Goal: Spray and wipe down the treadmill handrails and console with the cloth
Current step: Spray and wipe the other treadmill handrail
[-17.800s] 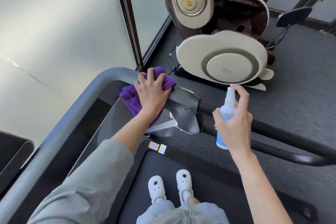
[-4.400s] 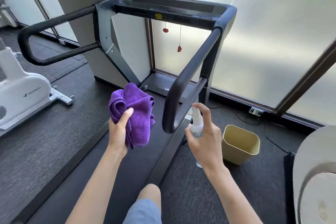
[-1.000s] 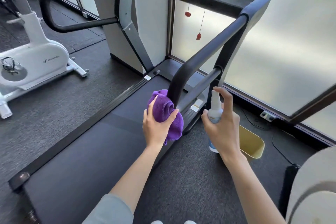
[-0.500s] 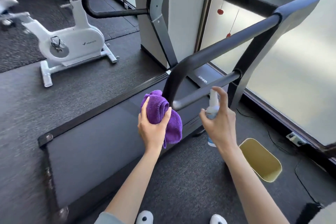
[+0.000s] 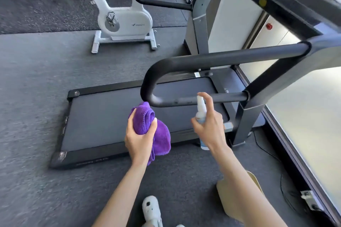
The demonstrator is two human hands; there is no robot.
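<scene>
Purple cloth (image 5: 147, 123), one, bunched in the left hand (image 5: 139, 139); right hand (image 5: 209, 128) grips one spray bottle (image 5: 200, 110) below two handrails (image 5: 221, 60)

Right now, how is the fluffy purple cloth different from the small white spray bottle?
The fluffy purple cloth is soft and bunched up; the small white spray bottle is hard, slim and upright. The left hand grips the cloth just under the black handrail's curved end; the right hand holds the bottle, forefinger on its top. Both are beside that handrail.
</scene>
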